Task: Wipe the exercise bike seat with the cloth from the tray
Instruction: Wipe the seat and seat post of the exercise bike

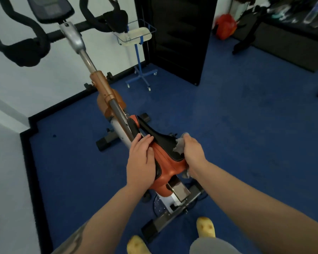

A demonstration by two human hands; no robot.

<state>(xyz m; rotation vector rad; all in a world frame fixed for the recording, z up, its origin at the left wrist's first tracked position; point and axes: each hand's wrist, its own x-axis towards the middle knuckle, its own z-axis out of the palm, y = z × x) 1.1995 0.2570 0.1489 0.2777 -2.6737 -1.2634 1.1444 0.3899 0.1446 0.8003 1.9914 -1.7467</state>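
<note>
The bike (116, 114) runs from upper left to lower centre of the frame, close to the white wall (11, 99) and its black skirting on the left. To the right the blue carpet (237, 125) lies open across the middle of the frame, as far as the black door (178, 33) at top centre and the dark bench (290, 39) at upper right.

My left hand (140, 158) lies flat on the left side of the seat (165, 158), fingers together and reaching onto its black top, thumb tucked against the orange flank. My right hand (192, 153) is closed around the cloth (179, 146) and presses it against the right edge of the seat; grey folds stick out above my knuckles and below my wrist.

The seat sits at lower centre, narrow at the nose and wide at the back, smooth orange sides with a black padded centre. The cloth is grey, soft and crumpled. The tray (136, 36), pale and shallow, sits in a wire frame on a blue wheeled stand (139, 68) at top centre, well apart from the seat. My yellow shoes (206, 227) show at the bottom edge.
</note>
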